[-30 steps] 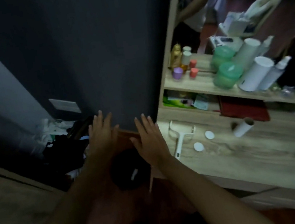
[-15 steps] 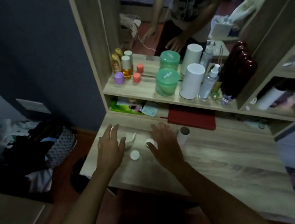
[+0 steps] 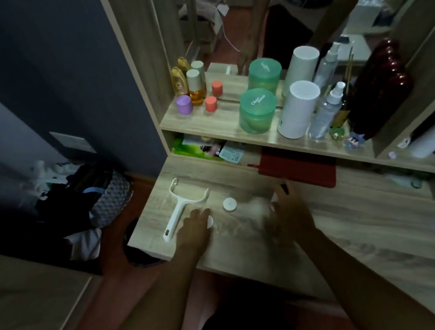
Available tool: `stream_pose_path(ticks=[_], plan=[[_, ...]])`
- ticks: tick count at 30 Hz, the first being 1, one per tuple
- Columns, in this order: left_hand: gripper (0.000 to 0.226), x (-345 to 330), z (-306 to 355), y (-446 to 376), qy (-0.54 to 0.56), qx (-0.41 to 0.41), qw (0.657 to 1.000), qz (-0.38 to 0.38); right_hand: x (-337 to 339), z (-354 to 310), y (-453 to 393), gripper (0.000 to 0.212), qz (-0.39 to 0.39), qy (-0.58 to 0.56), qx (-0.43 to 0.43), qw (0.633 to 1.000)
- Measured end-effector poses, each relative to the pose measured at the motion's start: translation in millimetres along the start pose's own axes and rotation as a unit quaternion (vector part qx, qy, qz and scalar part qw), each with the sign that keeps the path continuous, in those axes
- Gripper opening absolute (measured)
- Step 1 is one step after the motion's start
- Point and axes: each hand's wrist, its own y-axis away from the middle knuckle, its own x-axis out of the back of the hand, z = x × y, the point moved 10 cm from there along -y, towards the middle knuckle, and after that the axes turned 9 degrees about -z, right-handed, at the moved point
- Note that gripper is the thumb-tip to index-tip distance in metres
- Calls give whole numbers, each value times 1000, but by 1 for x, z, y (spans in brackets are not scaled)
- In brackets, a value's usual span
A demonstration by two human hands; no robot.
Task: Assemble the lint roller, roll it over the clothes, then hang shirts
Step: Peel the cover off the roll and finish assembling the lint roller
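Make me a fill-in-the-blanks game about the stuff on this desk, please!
1. The lint roller handle lying on the wooden desk is ____ in colour.
2. The left hand partly covers one round cap, and the other round cap lies between the ____ hands.
3. On the shelf, the small purple jar stands to the ____ of the big green tub.
4. The right hand looks ____ because it is moving.

Missing words: white; two; left; blurry
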Motion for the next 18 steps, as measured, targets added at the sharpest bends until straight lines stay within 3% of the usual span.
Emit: stream_pose_path(ticks=[4, 6, 8, 10, 12, 15, 18], plan=[[46, -11, 9, -7, -70, -28, 997, 21, 3, 9, 3, 27, 16, -28, -2, 999], [42, -14, 9, -8, -66, -44, 996, 32, 7, 23, 7, 30, 26, -92, -49, 994], [39, -14, 6, -10, 12, -49, 998, 40, 10, 36, 11, 29, 28, -191, -106, 976], [42, -1, 0, -9, 160, -39, 984, 72, 10, 34, 13, 26, 7, -316, -117, 942], [46, 18, -6, -4, 350, -14, 932, 92, 3, 15, 14, 26, -43, -474, -130, 870], [40, 30, 4, 13, 610, 3, 791, 33, -5, -27, 8, 25, -97, -598, -117, 787], [30, 52, 11, 30, 677, -19, 735, 30, -11, -68, -3, 20, -127, -640, -95, 752]])
